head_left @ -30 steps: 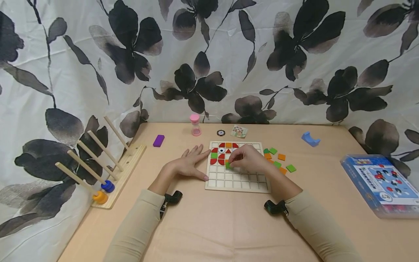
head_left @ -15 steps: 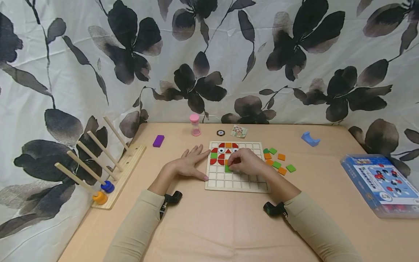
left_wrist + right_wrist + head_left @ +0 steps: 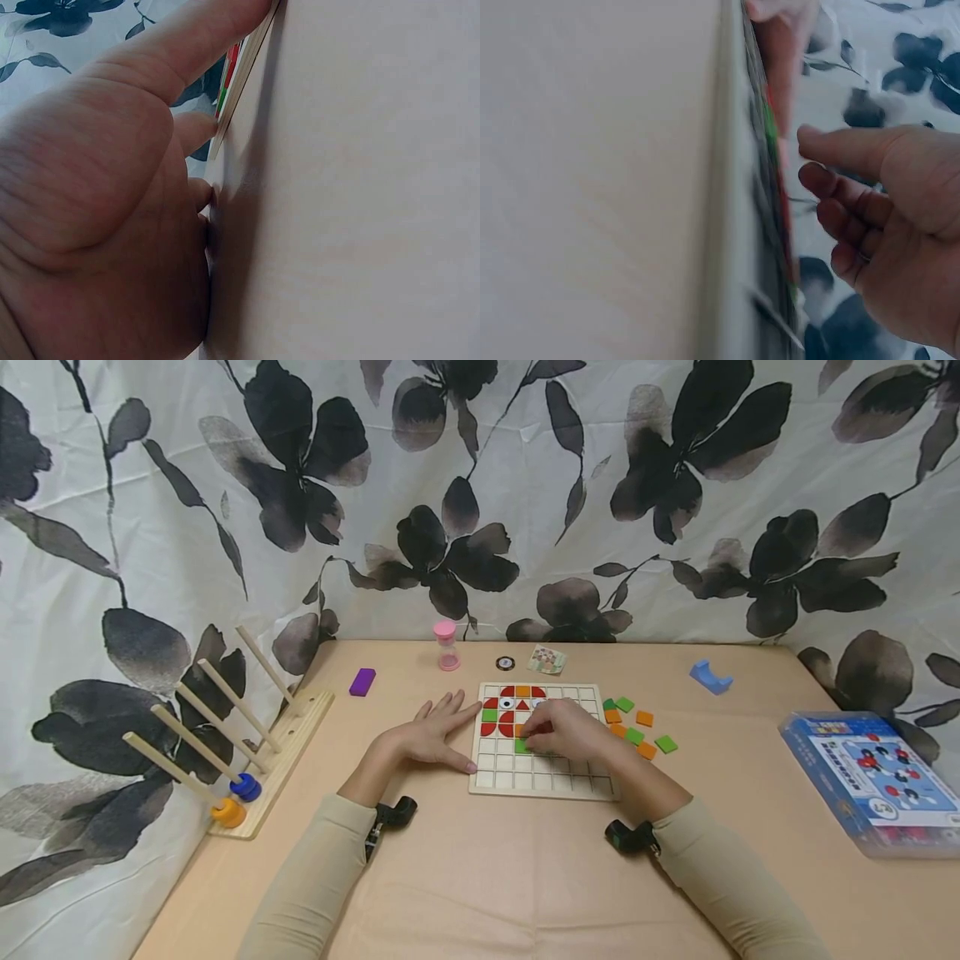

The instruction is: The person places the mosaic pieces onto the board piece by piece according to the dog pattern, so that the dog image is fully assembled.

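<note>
A white gridded board (image 3: 540, 783) lies on the table, with red, orange, green and eye-marked tiles filling part of its upper left. My left hand (image 3: 431, 739) has its fingers spread; thumb and index finger touch the board's left edge, as the left wrist view of that hand (image 3: 97, 165) also shows. Over the board's middle is my right hand (image 3: 567, 731), fingertips beside a green tile (image 3: 521, 747) below an orange one. In the right wrist view, this hand (image 3: 907, 217) has loosely bent fingers, a gap between thumb and index, and nothing visible between them. It covers some cells.
Loose orange and green tiles (image 3: 666, 744) lie right of the board. Behind it are a pink sand timer (image 3: 447, 647), a round black piece (image 3: 506, 663) and a pattern card (image 3: 547, 660). A peg rack (image 3: 288, 752) stands left, a blue plastic case (image 3: 877, 785) right.
The green tile has gone from my right fingers to lying on the board below the orange tile. My right hand has barely shifted; my left hand stays at the board's edge.
</note>
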Tool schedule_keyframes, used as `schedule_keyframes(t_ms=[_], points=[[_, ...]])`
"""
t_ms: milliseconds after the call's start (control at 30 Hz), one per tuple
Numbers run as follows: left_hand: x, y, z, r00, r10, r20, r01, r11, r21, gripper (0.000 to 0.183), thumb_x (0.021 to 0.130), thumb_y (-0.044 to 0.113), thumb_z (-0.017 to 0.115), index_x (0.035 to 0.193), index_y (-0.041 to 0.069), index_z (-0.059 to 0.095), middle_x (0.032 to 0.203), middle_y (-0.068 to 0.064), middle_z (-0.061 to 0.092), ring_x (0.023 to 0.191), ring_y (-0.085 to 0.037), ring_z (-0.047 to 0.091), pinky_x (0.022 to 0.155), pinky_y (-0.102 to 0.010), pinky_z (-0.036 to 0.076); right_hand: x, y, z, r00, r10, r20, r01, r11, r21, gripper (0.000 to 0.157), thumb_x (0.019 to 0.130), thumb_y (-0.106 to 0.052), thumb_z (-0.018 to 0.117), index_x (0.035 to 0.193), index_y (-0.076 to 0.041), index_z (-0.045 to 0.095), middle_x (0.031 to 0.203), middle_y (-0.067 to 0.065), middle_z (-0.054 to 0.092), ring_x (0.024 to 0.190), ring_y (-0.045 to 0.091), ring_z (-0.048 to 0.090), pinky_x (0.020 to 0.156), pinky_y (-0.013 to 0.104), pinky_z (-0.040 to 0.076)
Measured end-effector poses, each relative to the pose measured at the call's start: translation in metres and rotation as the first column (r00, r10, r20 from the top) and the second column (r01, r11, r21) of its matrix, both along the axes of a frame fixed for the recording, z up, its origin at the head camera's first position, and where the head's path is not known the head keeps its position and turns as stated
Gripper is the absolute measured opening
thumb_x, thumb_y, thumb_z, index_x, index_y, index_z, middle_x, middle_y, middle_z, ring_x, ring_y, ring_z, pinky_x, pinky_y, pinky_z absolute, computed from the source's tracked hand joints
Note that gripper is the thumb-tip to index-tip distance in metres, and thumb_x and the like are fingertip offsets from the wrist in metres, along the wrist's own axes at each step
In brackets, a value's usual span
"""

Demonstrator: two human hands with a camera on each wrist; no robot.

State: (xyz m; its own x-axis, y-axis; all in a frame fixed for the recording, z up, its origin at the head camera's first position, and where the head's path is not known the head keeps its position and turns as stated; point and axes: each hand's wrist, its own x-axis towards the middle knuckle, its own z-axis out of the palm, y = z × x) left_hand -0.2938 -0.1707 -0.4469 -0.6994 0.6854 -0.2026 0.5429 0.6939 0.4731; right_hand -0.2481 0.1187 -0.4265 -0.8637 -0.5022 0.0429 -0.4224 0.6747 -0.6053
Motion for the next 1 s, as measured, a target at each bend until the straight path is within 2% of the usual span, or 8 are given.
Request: schedule_keyframes(t_ms=[167,300,400,533,767,900,1000], points=[[0.000,0.000,0.001,1.000,-0.001,0.003,0.001,1.000,0.005,0.111,0.068,0.069,0.071,0.155,0.027,0.015,0.161,-0.014,-0.005,0.147,-0.032,-0.010,0.115,-0.056,-0.007,0.001,0.031,0.022,0.998,-0.006,-0.066,0.001,0.996,-0.086,0.024,0.085,-0.018,0.075,0.109,-0.019,0.074,0.105,-0.004,0.066,0.085,0.019,0.053,0.070,0.034,0.047],[0.000,0.000,0.000,1.000,0.002,0.000,-0.002,1.000,0.002,0.111,0.068,0.069,0.071,0.155,0.028,0.015,0.161,-0.013,-0.005,0.147,-0.031,-0.010,0.115,-0.055,-0.007,0.002,0.068,0.037,0.993,-0.079,-0.089,0.070,0.993,-0.098,0.026,0.084,-0.019,0.076,0.110,-0.021,0.073,0.106,-0.003,0.066,0.084,0.019,0.052,0.070,0.033,0.047],[0.000,0.000,0.000,1.000,0.005,-0.001,-0.005,1.000,0.000,0.111,0.068,0.069,0.071,0.155,0.029,0.014,0.161,-0.012,-0.005,0.147,-0.031,-0.010,0.115,-0.055,-0.007,0.002,0.094,0.040,0.987,-0.147,-0.060,0.142,0.987,-0.076,0.027,0.084,-0.020,0.076,0.110,-0.023,0.073,0.105,-0.004,0.066,0.083,0.018,0.053,0.070,0.033,0.047],[0.000,-0.001,0.000,1.000,0.004,0.005,-0.004,1.000,-0.001,0.111,0.068,0.069,0.071,0.155,0.029,0.014,0.161,-0.012,-0.006,0.147,-0.031,-0.010,0.115,-0.054,-0.007,0.000,0.122,0.037,0.976,-0.217,-0.027,0.216,0.976,-0.018,0.028,0.085,-0.020,0.075,0.113,-0.023,0.071,0.103,-0.002,0.066,0.085,0.021,0.053,0.070,0.035,0.048],[-0.001,0.000,-0.001,1.000,0.004,0.003,-0.004,1.000,-0.009,0.112,0.068,0.070,0.071,0.155,0.029,0.014,0.161,-0.012,-0.006,0.147,-0.031,-0.010,0.115,-0.055,-0.007,-0.005,0.159,0.018,0.954,-0.298,0.037,0.296,0.954,0.040,0.025,0.085,-0.014,0.073,0.110,-0.012,0.072,0.098,0.005,0.068,0.085,0.026,0.053,0.067,0.034,0.048],[-0.002,0.000,-0.001,1.000,0.007,0.005,-0.007,1.000,-0.011,0.113,0.067,0.071,0.071,0.155,0.030,0.014,0.161,-0.012,-0.006,0.147,-0.031,-0.010,0.115,-0.054,-0.008,-0.008,0.170,0.004,0.945,-0.313,0.098,0.307,0.949,0.071,0.023,0.082,-0.011,0.075,0.106,-0.010,0.074,0.099,0.004,0.070,0.088,0.025,0.057,0.073,0.035,0.050],[-0.002,0.000,-0.001,1.000,0.007,0.006,-0.007,1.000,-0.012,0.113,0.067,0.071,0.071,0.155,0.030,0.013,0.161,-0.011,-0.006,0.147,-0.030,-0.010,0.115,-0.054,-0.008,-0.010,0.173,-0.002,0.940,-0.318,0.126,0.308,0.947,0.094,0.024,0.082,-0.010,0.075,0.106,-0.009,0.073,0.103,0.005,0.070,0.095,0.026,0.059,0.084,0.040,0.050]])
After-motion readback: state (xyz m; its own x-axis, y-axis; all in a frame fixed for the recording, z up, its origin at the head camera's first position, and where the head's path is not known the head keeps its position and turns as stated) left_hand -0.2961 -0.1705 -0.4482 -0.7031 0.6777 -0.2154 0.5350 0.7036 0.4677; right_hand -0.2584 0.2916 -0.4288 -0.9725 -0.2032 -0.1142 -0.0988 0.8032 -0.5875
